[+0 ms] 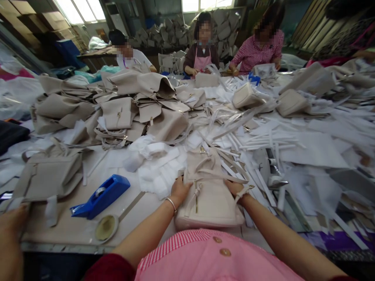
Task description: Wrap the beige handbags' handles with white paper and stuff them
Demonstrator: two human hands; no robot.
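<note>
A beige handbag (215,199) lies in front of me at the table edge, its flap and straps toward the far side. My left hand (181,191) grips its left upper side, the thumb on top and the other fingers hidden beneath. On the opposite side my right hand (234,188) holds the bag too, partly covered by a strap. A small tassel and a zipper show on the bag's front. White foam padding (161,168) lies just beyond my left hand, and white paper strips (265,187) are scattered right of my right hand.
A blue tape dispenser (102,195) and a round dish (106,228) sit to my left. Near them, another person's hand (14,222) is beside a beige bag (52,175). Flat beige bags (117,111) are heaped farther back. Several people work across the table.
</note>
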